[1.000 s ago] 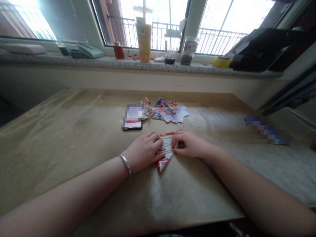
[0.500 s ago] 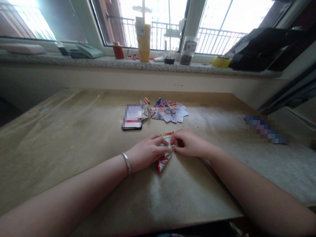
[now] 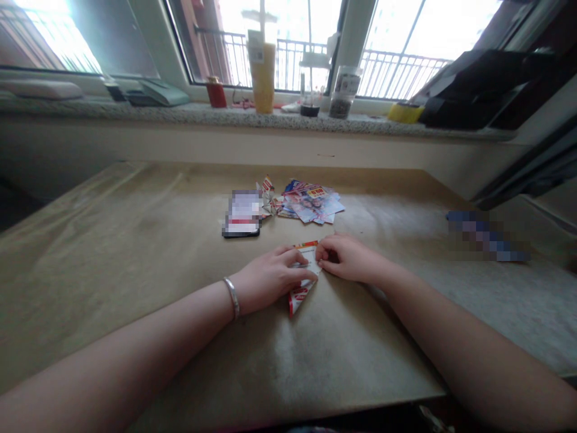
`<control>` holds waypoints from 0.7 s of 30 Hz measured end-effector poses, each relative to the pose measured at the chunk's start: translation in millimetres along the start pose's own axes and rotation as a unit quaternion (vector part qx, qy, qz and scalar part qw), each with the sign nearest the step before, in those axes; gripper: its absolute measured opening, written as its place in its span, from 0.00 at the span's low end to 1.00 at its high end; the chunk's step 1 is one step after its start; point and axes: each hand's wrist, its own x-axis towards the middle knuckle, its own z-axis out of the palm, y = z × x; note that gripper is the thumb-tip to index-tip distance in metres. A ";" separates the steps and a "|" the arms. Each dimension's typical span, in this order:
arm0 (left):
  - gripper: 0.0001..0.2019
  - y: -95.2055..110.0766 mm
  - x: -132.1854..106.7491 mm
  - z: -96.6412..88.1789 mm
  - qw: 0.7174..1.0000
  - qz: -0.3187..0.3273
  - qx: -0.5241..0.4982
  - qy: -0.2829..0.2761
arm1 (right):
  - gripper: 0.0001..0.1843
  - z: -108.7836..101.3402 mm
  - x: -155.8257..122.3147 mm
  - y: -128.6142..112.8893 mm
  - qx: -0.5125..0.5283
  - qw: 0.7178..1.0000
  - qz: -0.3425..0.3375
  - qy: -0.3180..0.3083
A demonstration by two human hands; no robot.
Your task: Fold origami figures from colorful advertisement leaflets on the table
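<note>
— What does the tan table [image 3: 135,240] carry?
— Left hand [image 3: 273,278], fingers spread, on folded paper [image 3: 298,297] midway between near and far edges; right hand [image 3: 346,258], curled narrow at the paper's side, grip unclear. Beyond: speckled sill [image 3: 180,116], windows [image 3: 288,30].

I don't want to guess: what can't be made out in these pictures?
All in the head view:
Folded paper: left part hidden under the left hand; finer print too small to read.
Right hand: whether it pinches the paper's edge, hidden by its curled fingers.
Phone-like device: face pixelated.
Left forearm: cut off by picture edge.
</note>
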 end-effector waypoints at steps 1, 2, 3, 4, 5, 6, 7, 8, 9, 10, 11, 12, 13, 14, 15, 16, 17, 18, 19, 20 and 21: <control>0.13 -0.3 0.1 0.1 1.000 0.002 0.000 0.000 | 0.02 -0.1 0.0 0.3 -0.001 1.000 0.000 0.000; 0.13 -0.5 0.1 0.2 1.000 0.004 0.001 -0.001 | 0.03 -0.2 -0.1 0.2 -0.002 1.000 0.000 0.000; 0.14 -0.7 0.2 0.3 1.000 0.005 0.002 -0.003 | 0.03 -0.5 -0.2 -0.4 -0.002 1.000 0.001 0.000; 0.14 -1.0 0.1 0.5 1.000 0.007 0.001 -0.005 | 0.03 -0.8 -0.3 -1.5 -0.004 1.000 0.002 0.000; 0.14 -1.3 0.1 0.9 1.000 0.008 0.001 -0.006 | 0.03 -1.3 -0.5 -3.0 -0.005 1.000 0.005 0.000; 0.15 -1.7 0.0 1.5 1.000 0.009 0.000 -0.005 | 0.03 -2.0 -0.6 -4.7 -0.007 1.000 0.009 0.000; 0.15 -2.1 -0.2 2.3 1.000 0.010 0.000 -0.004 | 0.04 -2.7 -0.7 -6.5 -0.009 1.000 0.014 -0.001; 0.15 -2.4 -0.4 3.0 1.000 0.011 0.001 -0.002 | 0.05 -3.4 -0.8 -8.0 -0.011 1.000 0.020 -0.003; 0.15 -2.8 -0.5 3.7 1.000 0.011 0.002 0.000 | 0.06 -4.1 -0.9 -9.3 -0.012 1.000 0.024 -0.006; 0.15 -3.0 -0.6 4.3 1.000 0.013 0.004 0.001 | 0.07 -4.7 -1.0 -10.0 -0.014 0.999 0.028 -0.007; 0.15 -3.1 -0.7 4.6 1.000 0.013 0.007 0.000 | 0.07 -5.3 -1.2 -10.1 -0.016 0.999 0.029 -0.009; 0.15 -3.1 -0.7 4.7 1.000 0.014 0.010 -0.002 | 0.07 -5.8 -1.3 -9.7 -0.018 0.999 0.031 -0.011; 0.15 -3.0 -0.6 4.5 1.000 0.016 0.013 -0.004 | 0.08 -6.3 -1.5 -8.9 -0.018 0.999 0.032 -0.014; 0.15 -2.9 -0.5 4.1 1.000 0.017 0.016 -0.006 | 0.08 -6.6 -1.8 -7.8 -0.017 0.999 0.036 -0.017; 0.15 -2.7 -0.4 3.6 1.000 0.017 0.018 -0.007 | 0.08 -6.9 -2.1 -6.6 -0.015 0.999 0.042 -0.019; 0.15 -2.4 -0.4 3.0 1.000 0.017 0.021 -0.008 | 0.09 -7.2 -2.3 -5.5 -0.012 0.999 0.049 -0.020; 0.15 -2.2 -0.3 2.5 1.000 0.017 0.024 -0.010 | 0.09 -7.3 -2.6 -4.6 -0.010 0.998 0.057 -0.019; 0.15 -2.0 -0.2 1.9 0.999 0.016 0.026 -0.011 | 0.09 -7.3 -2.7 -3.9 -0.008 0.998 0.064 -0.017; 0.15 -1.8 -0.1 1.4 0.999 0.015 0.028 -0.011 | 0.09 -7.2 -2.8 -3.4 -0.008 0.997 0.070 -0.015; 0.15 -1.7 -0.1 1.0 0.999 0.014 0.030 -0.013 | 0.09 -7.0 -2.8 -3.1 -0.009 0.997 0.073 -0.013; 0.15 -1.6 0.0 0.7 0.999 0.015 0.031 -0.014 | 0.09 -6.8 -2.6 -3.0 -0.009 0.997 0.075 -0.012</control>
